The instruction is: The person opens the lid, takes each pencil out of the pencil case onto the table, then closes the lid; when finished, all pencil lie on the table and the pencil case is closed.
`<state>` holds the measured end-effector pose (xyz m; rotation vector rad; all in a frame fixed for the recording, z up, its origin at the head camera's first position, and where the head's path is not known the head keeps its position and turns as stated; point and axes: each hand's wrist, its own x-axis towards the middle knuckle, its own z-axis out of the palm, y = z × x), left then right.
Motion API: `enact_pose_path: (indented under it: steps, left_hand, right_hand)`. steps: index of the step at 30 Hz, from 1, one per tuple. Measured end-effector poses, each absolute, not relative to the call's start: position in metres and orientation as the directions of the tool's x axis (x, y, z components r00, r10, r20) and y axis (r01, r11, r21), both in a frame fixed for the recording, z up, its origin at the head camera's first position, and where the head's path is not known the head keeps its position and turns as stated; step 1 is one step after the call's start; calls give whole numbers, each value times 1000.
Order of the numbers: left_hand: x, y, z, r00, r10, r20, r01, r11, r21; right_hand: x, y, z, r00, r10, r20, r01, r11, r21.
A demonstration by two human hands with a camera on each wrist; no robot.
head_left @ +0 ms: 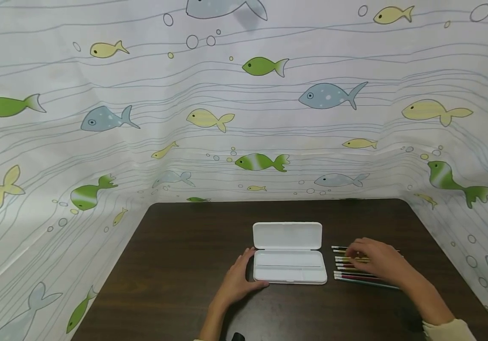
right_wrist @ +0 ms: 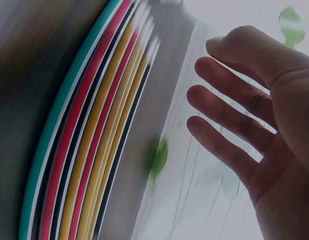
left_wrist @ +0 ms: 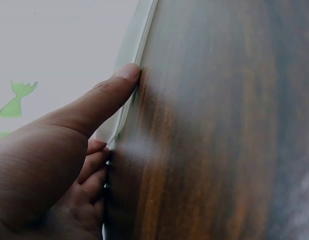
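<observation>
A white pencil case [head_left: 289, 282] lies with its lid [head_left: 288, 236] raised at the back; its divided inside shows no pencils. My left hand [head_left: 237, 282] holds the left end of the case, thumb on the near edge and fingers at the left side. In the left wrist view, the thumb of the left hand [left_wrist: 69, 120] presses the case's rim. Several pencils [head_left: 354, 281] lie in a row to the right of the case. Over them hovers my right hand [head_left: 380, 258]. The right wrist view shows the right hand [right_wrist: 284, 115] holding nothing, apart from the teal, red, black and yellow pencils [right_wrist: 74, 110].
The dark wood table [head_left: 175, 265] carries the case and pencils. A white sheet with printed fish [head_left: 261, 162] rises behind the table and along both sides. A small black object [head_left: 238, 336] shows at the bottom edge by the left forearm.
</observation>
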<state>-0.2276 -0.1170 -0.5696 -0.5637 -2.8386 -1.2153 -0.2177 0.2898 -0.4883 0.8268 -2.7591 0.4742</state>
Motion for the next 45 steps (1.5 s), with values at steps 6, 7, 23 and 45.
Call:
enact_pose_path:
  steps: [6,7,23,45]
  left_hand:
    - [-226,-117,-574,-942,313,125,307,643,702]
    - [-225,-117,-575,-942,311,122,304,643,703]
    - [-225,-117,-572,-943,313,111,296,641,708]
    - [-227,-117,-569,-940,317,128,312,643,700]
  right_hand:
    - [-238,234,-490,-769,-568,294,-638,714,-289]
    - [-240,227,-489,-763,-579,286,-645,705,-294]
    - [-253,210,-504,-798,-596,89,-581,721,-378]
    - [-257,203,-516,-775,-604,187,-632,740,-229]
